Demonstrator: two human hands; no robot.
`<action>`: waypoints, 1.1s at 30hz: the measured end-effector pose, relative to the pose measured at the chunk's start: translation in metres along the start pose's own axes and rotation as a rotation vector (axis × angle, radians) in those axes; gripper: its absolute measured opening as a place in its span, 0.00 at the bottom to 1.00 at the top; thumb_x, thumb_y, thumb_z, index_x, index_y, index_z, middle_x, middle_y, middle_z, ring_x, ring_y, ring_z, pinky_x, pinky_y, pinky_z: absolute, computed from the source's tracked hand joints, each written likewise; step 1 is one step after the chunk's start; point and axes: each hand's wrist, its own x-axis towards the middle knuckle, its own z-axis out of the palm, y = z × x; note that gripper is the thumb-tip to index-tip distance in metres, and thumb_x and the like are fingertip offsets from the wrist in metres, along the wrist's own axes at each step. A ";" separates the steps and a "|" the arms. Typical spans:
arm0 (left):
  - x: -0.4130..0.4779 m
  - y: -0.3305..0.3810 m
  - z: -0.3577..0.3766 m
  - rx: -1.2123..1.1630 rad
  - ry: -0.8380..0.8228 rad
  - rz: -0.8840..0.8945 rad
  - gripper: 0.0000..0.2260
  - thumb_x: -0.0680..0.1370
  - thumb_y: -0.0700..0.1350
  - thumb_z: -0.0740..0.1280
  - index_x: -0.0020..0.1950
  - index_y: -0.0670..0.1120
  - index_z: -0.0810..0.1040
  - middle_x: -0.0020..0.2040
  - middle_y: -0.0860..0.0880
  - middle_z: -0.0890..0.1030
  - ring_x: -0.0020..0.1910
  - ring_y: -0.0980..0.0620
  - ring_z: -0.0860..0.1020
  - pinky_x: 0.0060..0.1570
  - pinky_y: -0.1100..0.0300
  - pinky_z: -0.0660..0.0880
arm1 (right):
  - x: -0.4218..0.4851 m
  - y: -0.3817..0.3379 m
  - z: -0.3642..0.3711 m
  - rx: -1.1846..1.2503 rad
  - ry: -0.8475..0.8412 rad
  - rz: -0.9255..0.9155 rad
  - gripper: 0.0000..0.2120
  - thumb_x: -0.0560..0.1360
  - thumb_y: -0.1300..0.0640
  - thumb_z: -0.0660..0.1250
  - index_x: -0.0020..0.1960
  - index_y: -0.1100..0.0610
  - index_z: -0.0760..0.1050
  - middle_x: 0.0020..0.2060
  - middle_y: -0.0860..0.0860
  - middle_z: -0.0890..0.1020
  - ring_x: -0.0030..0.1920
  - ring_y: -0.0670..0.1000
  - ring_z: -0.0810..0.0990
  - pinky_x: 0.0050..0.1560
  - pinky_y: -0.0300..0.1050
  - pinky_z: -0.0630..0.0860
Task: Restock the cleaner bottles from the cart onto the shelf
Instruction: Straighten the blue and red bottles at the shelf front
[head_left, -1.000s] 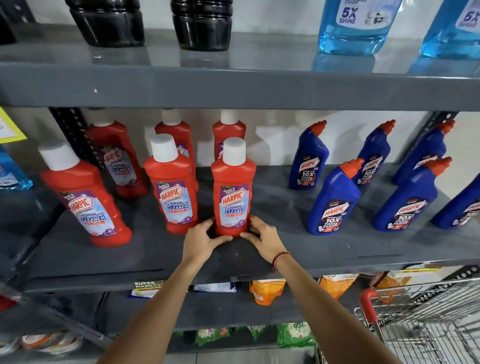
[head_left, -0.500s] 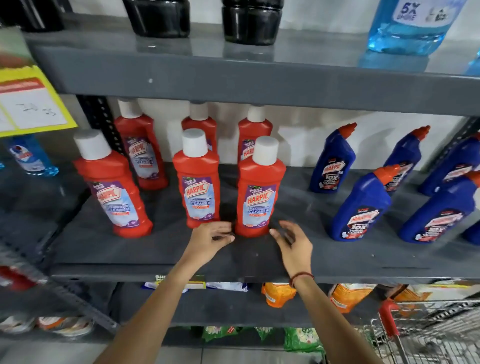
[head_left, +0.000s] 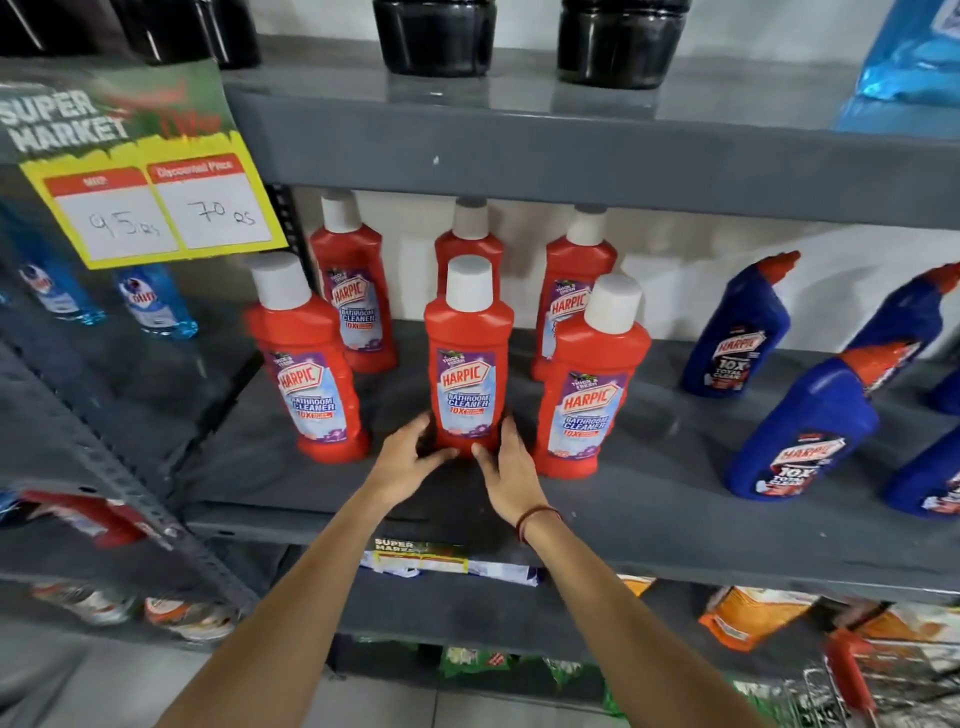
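Observation:
Several red Harpic bathroom cleaner bottles with white caps stand upright in two rows on the grey middle shelf. The front middle red bottle has both my hands at its base. My left hand presses its left side and my right hand, with a red thread on the wrist, presses its right side. Another red bottle stands close on the right and one stands further left. The cart's red handle shows at the bottom right.
Several blue Harpic bottles with orange spouts fill the shelf's right part. Black containers sit on the shelf above. A yellow price sign hangs at the upper left, over blue bottles. Packets lie on the lower shelves.
My hands left the base of the right front red bottle, opened, and moved left to close around the base of the middle front bottle. My view shifted left and closer.

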 end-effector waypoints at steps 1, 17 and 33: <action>0.002 0.001 0.001 0.000 -0.010 0.006 0.27 0.71 0.42 0.72 0.68 0.41 0.68 0.65 0.43 0.76 0.64 0.47 0.75 0.65 0.55 0.70 | 0.002 0.000 0.000 0.001 0.001 0.009 0.28 0.78 0.58 0.59 0.74 0.61 0.52 0.71 0.59 0.66 0.71 0.57 0.65 0.71 0.48 0.62; -0.015 -0.012 -0.016 -0.027 -0.036 0.023 0.24 0.72 0.41 0.71 0.66 0.41 0.70 0.60 0.48 0.78 0.59 0.56 0.74 0.57 0.68 0.69 | -0.007 -0.002 0.006 -0.055 -0.021 -0.075 0.27 0.75 0.55 0.65 0.70 0.60 0.61 0.63 0.61 0.75 0.64 0.57 0.73 0.65 0.50 0.71; -0.030 -0.009 -0.016 -0.057 -0.027 -0.041 0.26 0.72 0.42 0.71 0.69 0.41 0.68 0.65 0.43 0.76 0.64 0.48 0.74 0.66 0.52 0.70 | -0.015 -0.003 0.000 -0.050 -0.110 -0.077 0.25 0.76 0.54 0.64 0.69 0.61 0.62 0.65 0.59 0.73 0.66 0.57 0.71 0.67 0.50 0.69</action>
